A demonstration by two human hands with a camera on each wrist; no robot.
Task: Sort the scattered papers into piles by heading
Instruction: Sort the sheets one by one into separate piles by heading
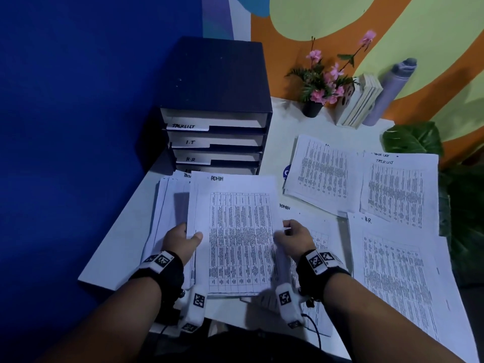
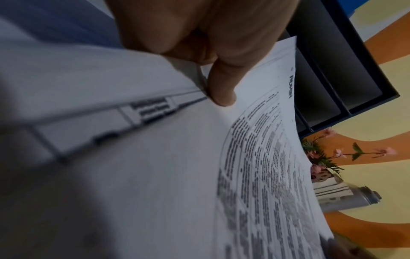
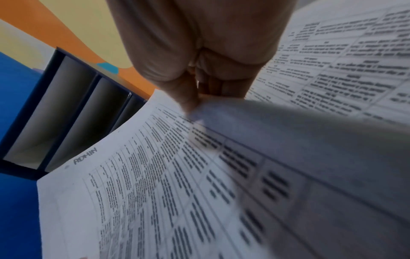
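- A white table [image 1: 125, 231] stands against a blue wall [image 1: 78, 100] and a mural wall [image 1: 340, 17] of orange and pale green.
- A dark blue tray unit [image 1: 217, 82] sits at the table's back left, its slots labelled "TASKLIST", "I.T" and "H.R"; a fourth label is hidden behind the raised paper.
- Sorted piles cover the table's right half: the H.R pile [image 1: 398, 271] at the near right, the Tasklist pile [image 1: 398, 189] behind it, and another pile [image 1: 324, 174] left of that, its heading too blurred to read.
- An Admin pile [image 1: 322, 229] lies just right of the held sheet, partly under the right hand.
- An unsorted stack [image 1: 167, 205] rests at the table's left, below the tray unit.
- The Admin sheet [image 1: 235, 237] is held up over the table's near middle, bowed slightly, between the stack and the Admin pile.
- A potted plant [image 1: 319, 87] with pink flowers, leaning books [image 1: 358, 103] and a grey roll [image 1: 390, 93] line the back edge.
- The left hand [image 1: 183, 242] pinches the sheet's left edge, thumb on top.
- The right hand [image 1: 296, 237] pinches the right edge, fingers curled beneath.
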